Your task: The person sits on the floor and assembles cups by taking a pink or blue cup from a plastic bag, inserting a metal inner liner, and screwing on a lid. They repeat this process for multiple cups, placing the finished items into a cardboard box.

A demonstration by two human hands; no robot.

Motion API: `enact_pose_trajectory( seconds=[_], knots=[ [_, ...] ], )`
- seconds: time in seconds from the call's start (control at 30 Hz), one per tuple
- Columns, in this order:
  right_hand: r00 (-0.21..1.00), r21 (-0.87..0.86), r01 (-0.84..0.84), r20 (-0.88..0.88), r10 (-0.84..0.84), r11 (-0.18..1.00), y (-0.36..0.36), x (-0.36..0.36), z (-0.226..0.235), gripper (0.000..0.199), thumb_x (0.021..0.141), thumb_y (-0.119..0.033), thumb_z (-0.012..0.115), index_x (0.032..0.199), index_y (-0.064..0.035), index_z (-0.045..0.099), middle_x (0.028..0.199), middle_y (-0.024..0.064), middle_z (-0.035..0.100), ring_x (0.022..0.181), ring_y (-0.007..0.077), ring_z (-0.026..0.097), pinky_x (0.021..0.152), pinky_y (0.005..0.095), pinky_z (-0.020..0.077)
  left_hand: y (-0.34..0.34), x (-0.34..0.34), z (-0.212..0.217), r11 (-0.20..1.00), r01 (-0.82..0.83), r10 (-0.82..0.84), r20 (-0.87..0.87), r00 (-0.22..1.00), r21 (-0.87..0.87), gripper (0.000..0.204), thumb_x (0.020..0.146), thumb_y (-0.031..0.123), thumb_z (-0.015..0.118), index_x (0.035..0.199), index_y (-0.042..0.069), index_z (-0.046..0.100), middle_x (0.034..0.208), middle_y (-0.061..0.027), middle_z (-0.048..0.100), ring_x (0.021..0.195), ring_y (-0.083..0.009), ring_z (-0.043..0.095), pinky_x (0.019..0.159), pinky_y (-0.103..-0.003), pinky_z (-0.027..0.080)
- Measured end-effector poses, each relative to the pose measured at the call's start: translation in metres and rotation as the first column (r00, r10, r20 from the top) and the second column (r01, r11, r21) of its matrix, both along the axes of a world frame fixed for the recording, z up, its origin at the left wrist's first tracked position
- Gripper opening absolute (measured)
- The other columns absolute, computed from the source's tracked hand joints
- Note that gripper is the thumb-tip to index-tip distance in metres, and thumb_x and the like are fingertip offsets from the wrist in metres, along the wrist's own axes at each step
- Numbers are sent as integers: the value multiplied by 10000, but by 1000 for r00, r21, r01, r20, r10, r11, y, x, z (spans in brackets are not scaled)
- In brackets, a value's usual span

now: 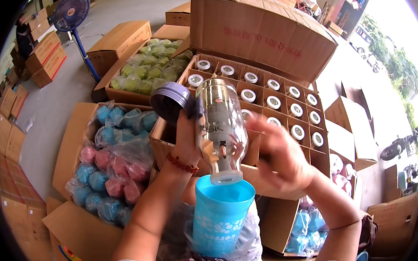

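At the far left stood a blue fan (71, 11) among stacked cardboard cartons, and nearer, an open box of pink and blue pieces in plastic bags (112, 165). The left hand (187, 141) rose from the lower edge with its forearm steeply upright, a red bead bracelet at the wrist. Its fingers were clenched round the clear glass bottle (221, 129), which hung mouth down and slightly tilted, and the same hand pinned a grey ribbed lid (170, 100) at its upper end. The bottle's mouth sat just above the rim of a blue plastic sleeve cup (220, 218) resting near the person's lap. The right hand (280, 152) came in from the right with its wrist bent and fingers spread loose beside the bottle, blurred; I could not tell whether they touched it. Behind lay a partitioned carton of white-capped bottles (274, 101), partly hidden by the hands.
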State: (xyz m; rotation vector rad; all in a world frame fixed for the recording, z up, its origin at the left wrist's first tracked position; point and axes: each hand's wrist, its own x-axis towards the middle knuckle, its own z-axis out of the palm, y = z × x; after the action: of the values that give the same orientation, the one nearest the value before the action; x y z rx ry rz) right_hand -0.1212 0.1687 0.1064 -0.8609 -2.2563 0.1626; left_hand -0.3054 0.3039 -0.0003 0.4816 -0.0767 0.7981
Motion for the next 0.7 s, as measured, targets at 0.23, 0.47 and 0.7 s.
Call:
enact_pose_trajectory(
  seconds=[0.23, 0.47, 0.7],
  knots=[
    [729, -759, 57, -412, -546, 648, 70, 18, -31, 755, 926, -540, 555, 1465, -65, 323, 1428, 160, 431, 1309, 262, 425, 1037, 397, 390, -20, 18, 5, 937, -250, 317, -298, 900, 243, 371, 1027, 279, 353, 1274, 47, 503, 1175, -110, 609, 1029, -228, 624, 894, -395, 527],
    [823, -796, -62, -383, -420, 603, 67, 14, -44, 789, 864, -536, 633, 1399, 2, 417, 1371, 183, 491, 1275, 268, 467, 1069, 389, 368, -22, -7, 0, 996, -28, 14, -149, 989, -89, 468, 998, 362, 374, 1336, 48, 453, 1214, -123, 578, 1131, -225, 556, 970, -360, 461],
    [886, -863, -330, -423, -189, 384, 27, -14, -30, 658, 841, -284, 754, 1360, -14, 454, 1237, 117, 576, 1199, 213, 520, 992, 355, 445, -16, -46, -10, 898, -440, 401, -362, 842, -28, 439, 858, 98, 457, 1286, 1, 465, 1280, -123, 541, 1185, -278, 545, 964, -504, 499]
  ],
)
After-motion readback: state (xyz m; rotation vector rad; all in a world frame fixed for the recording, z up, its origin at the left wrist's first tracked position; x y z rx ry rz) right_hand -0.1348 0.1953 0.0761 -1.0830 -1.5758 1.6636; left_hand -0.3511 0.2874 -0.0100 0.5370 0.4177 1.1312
